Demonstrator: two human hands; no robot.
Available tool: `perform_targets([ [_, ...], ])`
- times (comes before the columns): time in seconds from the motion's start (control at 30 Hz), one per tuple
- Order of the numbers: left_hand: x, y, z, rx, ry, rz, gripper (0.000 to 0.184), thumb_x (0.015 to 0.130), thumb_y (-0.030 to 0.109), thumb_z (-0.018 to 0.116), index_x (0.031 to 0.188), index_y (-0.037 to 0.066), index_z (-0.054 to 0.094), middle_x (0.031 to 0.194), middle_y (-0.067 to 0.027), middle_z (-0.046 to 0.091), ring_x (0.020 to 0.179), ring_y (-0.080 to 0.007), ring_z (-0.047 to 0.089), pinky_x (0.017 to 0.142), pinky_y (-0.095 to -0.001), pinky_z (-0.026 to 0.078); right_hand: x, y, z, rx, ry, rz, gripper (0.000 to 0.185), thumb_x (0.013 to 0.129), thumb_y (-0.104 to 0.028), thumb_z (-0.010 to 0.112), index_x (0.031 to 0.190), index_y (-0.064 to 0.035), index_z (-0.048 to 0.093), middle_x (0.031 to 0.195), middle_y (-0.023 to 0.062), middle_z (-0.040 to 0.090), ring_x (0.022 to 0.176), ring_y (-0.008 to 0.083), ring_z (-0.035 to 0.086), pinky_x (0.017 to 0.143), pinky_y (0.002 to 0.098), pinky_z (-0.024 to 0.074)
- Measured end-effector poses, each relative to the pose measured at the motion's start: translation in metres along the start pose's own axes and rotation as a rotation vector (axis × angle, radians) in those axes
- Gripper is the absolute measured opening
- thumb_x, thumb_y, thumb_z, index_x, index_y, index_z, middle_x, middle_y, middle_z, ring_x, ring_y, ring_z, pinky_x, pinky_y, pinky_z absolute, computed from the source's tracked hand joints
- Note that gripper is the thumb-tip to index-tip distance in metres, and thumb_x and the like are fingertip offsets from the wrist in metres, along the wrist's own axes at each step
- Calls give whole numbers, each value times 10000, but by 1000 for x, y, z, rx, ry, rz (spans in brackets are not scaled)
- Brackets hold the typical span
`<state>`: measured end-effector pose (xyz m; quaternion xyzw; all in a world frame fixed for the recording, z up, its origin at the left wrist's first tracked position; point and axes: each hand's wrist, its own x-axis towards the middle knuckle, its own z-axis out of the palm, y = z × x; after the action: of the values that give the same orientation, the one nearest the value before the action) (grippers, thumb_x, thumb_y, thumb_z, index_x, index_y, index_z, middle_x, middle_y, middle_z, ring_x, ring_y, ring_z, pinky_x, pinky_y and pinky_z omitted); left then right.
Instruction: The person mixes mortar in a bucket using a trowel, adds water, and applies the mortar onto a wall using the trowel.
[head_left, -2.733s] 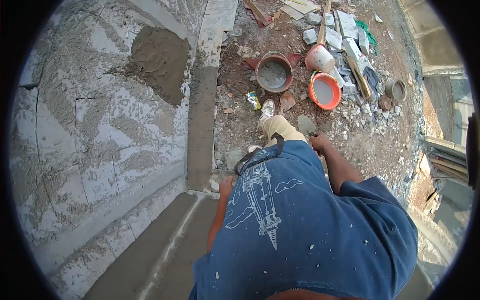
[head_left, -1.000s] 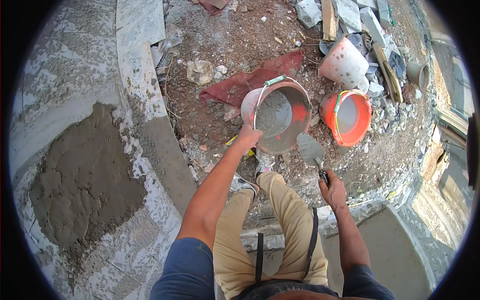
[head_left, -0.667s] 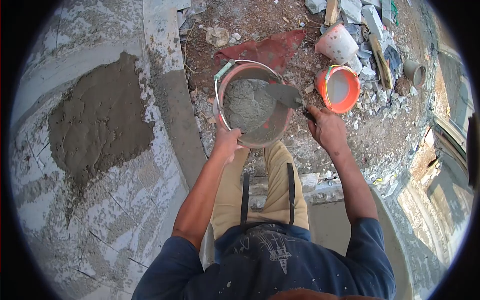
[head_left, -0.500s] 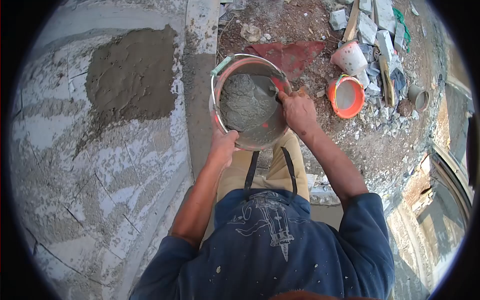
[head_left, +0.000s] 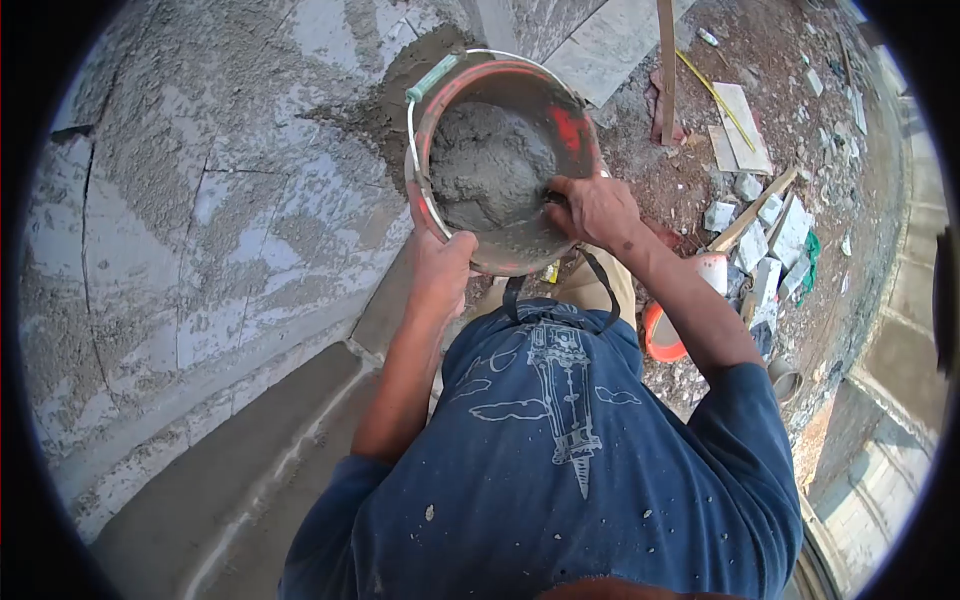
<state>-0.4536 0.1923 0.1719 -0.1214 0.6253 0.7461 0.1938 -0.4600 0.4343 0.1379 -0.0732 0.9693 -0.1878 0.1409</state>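
Note:
A bucket (head_left: 578,135) of wet grey mortar (head_left: 488,165) is held up in front of my chest, its wire handle with a pale green grip lying toward the upper left. My left hand (head_left: 440,272) is closed on the bucket's lower left rim. Over the right part of the rim, my right hand (head_left: 596,212) is closed round the trowel's handle, of which only a dark bit shows. The trowel's blade is hidden in the mortar. Behind the bucket, a patch of fresh mortar (head_left: 392,100) on the rough wall (head_left: 250,220) is partly covered.
An orange bucket (head_left: 660,338) stands on the ground, partly behind my right forearm. Beyond it lie broken blocks (head_left: 790,232), wooden pieces (head_left: 752,210), a green cloth (head_left: 812,262) and pale boards (head_left: 742,125). A grey ledge (head_left: 200,500) runs along the wall's foot at lower left.
The bucket has come up off the ground, held by my left hand. The trowel has gone into its mortar. My view and body have turned toward the wall.

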Motion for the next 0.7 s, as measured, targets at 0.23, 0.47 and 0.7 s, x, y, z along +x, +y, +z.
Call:
perform_targets([
  [0.23, 19, -5, 45, -190, 427, -43, 631, 811, -39, 527, 1420, -5, 363, 1190, -159, 593, 964, -290, 700, 713, -440, 661, 82, 32, -37, 151, -303, -390, 397, 900, -425, 660, 1215, -188, 709, 893, 191, 745, 912, 367, 727, 853, 469, 566],
  [0.47, -41, -11, 145, -691, 977, -27, 504, 846, -30, 517, 1344, -51, 443, 1191, -207, 628, 950, -339, 722, 741, -466, 672, 143, 24, -105, -110, -609, -813, 435, 917, -447, 667, 1257, -176, 671, 922, 161, 749, 952, 352, 718, 857, 465, 567],
  [0.7, -108, -75, 219, -1154, 1334, 180, 519, 835, -58, 494, 1349, -72, 424, 1248, -233, 597, 980, -362, 707, 732, -475, 680, 129, -42, -85, -446, -771, -1215, 445, 896, -385, 694, 1287, -182, 635, 948, 177, 737, 958, 371, 704, 855, 475, 548],
])
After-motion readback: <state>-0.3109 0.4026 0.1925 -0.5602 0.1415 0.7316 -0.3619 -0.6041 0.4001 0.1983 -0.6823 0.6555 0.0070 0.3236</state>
